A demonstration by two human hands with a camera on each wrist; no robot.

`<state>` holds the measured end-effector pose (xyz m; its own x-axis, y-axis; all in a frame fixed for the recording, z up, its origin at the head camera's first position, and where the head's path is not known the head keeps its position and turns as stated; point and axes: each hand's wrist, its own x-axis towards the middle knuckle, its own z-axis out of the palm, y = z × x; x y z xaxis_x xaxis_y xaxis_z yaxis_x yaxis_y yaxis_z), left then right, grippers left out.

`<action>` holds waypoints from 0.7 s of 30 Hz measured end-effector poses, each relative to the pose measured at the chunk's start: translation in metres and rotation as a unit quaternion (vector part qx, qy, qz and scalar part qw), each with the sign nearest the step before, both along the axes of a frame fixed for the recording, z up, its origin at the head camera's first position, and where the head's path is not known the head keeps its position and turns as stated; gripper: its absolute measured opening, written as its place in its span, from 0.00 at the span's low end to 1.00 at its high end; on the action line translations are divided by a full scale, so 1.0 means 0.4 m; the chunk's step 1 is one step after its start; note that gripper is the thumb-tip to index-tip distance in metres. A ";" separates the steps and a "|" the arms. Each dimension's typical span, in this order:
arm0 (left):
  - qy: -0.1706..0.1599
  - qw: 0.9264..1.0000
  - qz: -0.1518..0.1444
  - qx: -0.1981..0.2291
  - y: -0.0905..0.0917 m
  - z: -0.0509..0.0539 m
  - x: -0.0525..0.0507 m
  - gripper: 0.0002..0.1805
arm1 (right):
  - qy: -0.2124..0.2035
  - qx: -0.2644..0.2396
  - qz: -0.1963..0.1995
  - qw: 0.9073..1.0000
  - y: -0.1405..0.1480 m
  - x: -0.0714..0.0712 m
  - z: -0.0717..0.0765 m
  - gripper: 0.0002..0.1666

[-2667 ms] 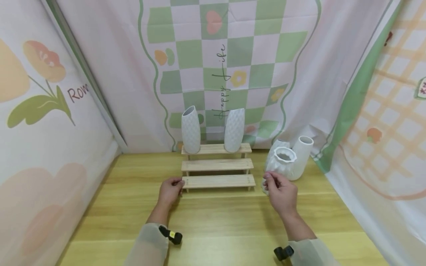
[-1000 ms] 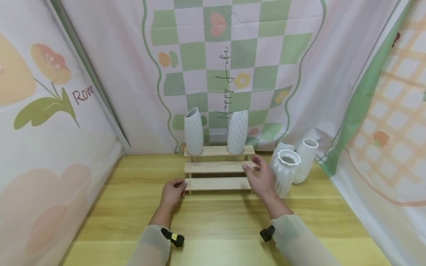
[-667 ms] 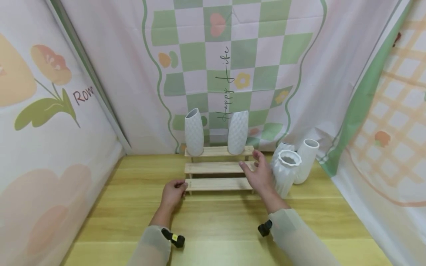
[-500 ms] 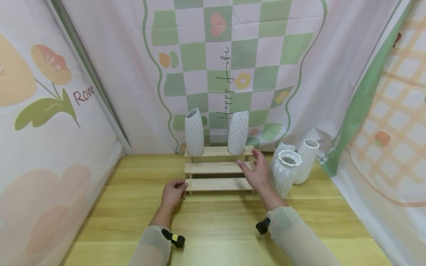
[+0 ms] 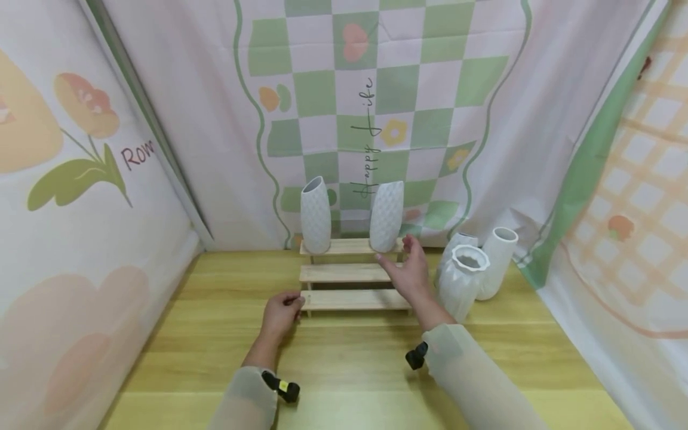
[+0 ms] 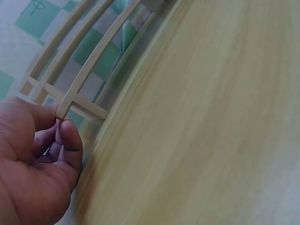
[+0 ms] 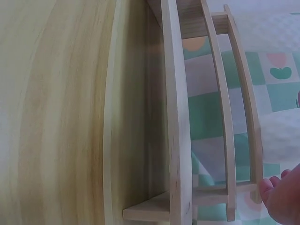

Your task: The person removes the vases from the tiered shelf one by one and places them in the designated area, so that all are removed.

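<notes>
A three-tier wooden display stand stands on the table. My left hand pinches the left end of its lowest board between thumb and fingers; the grip shows closely in the left wrist view, where the hand is at lower left. Two white textured vases with slanted mouths stand on the top board: a left vase and a right vase. Fingers spread, my right hand hovers over the stand's right end, close to the right vase. Only part of the right hand enters the right wrist view.
Right of the stand three more white vases cluster: a fluted vase with a ruffled rim in front, a smooth vase behind it, and a partly hidden vase. A patterned cloth hangs behind the wooden table.
My right hand has moved left and forward, from before the fluted vase to beside the right vase on the top board, its fingers spreading. The left hand keeps its grip on the stand.
</notes>
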<state>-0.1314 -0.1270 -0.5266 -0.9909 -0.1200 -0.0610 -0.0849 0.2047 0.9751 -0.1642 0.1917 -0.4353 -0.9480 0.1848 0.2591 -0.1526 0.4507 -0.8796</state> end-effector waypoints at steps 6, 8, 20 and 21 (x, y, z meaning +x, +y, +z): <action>0.000 1.000 0.002 -0.002 0.002 0.000 -0.001 0.17 | 0.006 -0.009 -0.006 1.000 -0.011 -0.022 0.004 0.62; -0.003 1.000 0.003 0.000 0.002 0.002 0.000 0.16 | 0.008 -0.008 -0.012 1.000 -0.016 -0.031 0.008 0.62; -0.004 1.000 0.003 0.010 0.003 0.008 0.001 0.16 | 0.025 -0.012 -0.011 1.000 -0.035 -0.090 0.029 0.60; -0.004 1.000 0.003 0.012 0.002 0.009 0.001 0.16 | 0.025 -0.013 -0.010 1.000 -0.036 -0.096 0.030 0.61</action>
